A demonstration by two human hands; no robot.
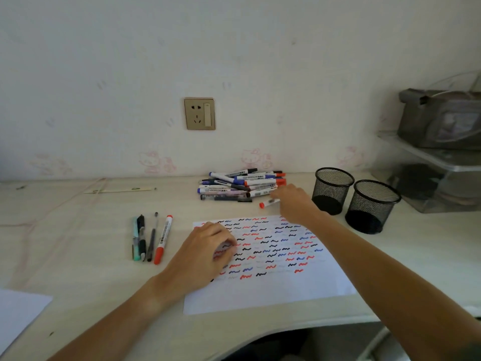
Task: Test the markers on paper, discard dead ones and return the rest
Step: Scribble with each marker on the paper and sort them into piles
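Note:
A white sheet of paper covered in red, blue and black squiggles lies in front of me. My left hand rests on its left part with fingers curled under, holding nothing I can see. My right hand reaches past the paper's far edge and grips a red-capped marker near the pile of markers by the wall. Left of the paper lie a red marker and three pens in a row. Two black mesh pen cups stand at the right.
A clear shelf unit with a grey bag stands at the far right. A wall socket is above the desk. A wooden ruler lies at the back left, another white sheet at the near left. The desk's curved front edge runs below the paper.

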